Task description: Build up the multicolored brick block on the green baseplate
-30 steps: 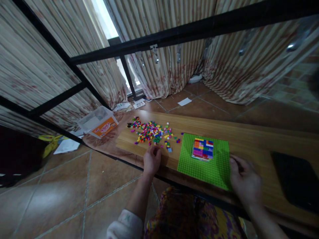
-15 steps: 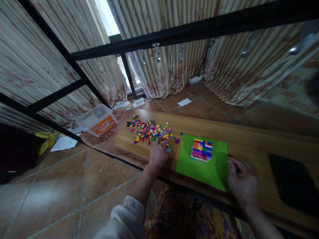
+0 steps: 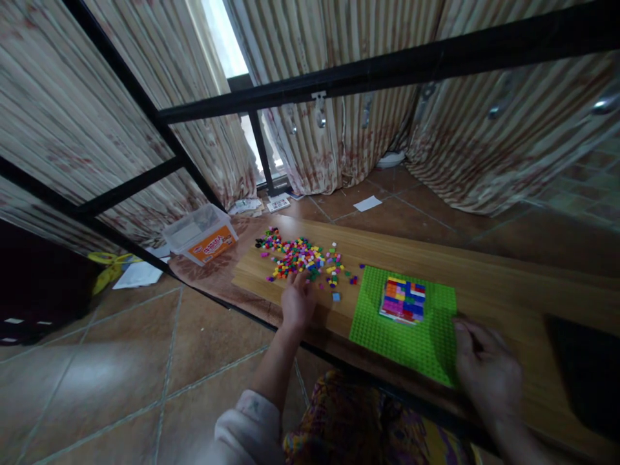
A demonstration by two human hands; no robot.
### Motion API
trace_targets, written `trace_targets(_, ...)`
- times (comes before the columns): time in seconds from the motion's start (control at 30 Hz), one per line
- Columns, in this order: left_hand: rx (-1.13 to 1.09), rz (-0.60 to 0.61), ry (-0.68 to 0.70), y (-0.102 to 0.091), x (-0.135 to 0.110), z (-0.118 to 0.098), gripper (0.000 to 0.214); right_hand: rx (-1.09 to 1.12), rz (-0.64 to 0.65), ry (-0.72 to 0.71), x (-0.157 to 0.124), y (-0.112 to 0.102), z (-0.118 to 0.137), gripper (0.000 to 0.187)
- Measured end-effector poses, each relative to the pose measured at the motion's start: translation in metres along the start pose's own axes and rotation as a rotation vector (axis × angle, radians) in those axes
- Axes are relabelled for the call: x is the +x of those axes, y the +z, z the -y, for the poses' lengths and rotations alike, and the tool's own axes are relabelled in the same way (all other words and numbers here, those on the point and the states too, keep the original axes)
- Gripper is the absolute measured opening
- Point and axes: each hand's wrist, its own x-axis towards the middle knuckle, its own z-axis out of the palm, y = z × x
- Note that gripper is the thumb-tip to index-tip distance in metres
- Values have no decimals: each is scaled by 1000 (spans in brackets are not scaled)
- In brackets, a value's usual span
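Note:
My left hand reaches down to the near edge of a pile of small coloured toy bricks. Its fingers are bent and a little apart, touching or just above the bricks; no held brick shows. A green studded baseplate lies to the right of the pile. On it stands a low square block of multicoloured bricks. My right hand is by the plate's right edge, fingers curled and thumb closed against them. Whatever is between those fingers is hidden.
Stray bricks, including a light blue brick, lie between pile and plate. Left of the pile stands a clear plastic box with an orange label. A dark flat object lies right on the wooden table. A black metal bar crosses behind.
My left hand has shifted slightly left along the near side of the pile, away from the light blue brick. My right hand stays by the plate's edge. The camera view has turned slightly.

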Motion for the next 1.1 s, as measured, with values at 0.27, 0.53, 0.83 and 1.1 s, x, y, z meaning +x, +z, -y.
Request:
trace_targets(0.27, 153, 35, 4, -14, 17, 17, 28, 1, 17, 34, 0, -2, 4, 34)
trace_targets(0.53, 285, 161, 115, -11, 29, 14, 29, -18, 1, -17, 1, 0, -1, 39)
trace_targets(0.83, -242, 76, -41, -19, 7, -4, 16, -18, -4, -44, 0, 3, -6, 39)
trace_targets(1.1, -1078, 198, -149, -10, -44, -63, 20, 21, -23, -30, 2, 6, -2, 38)
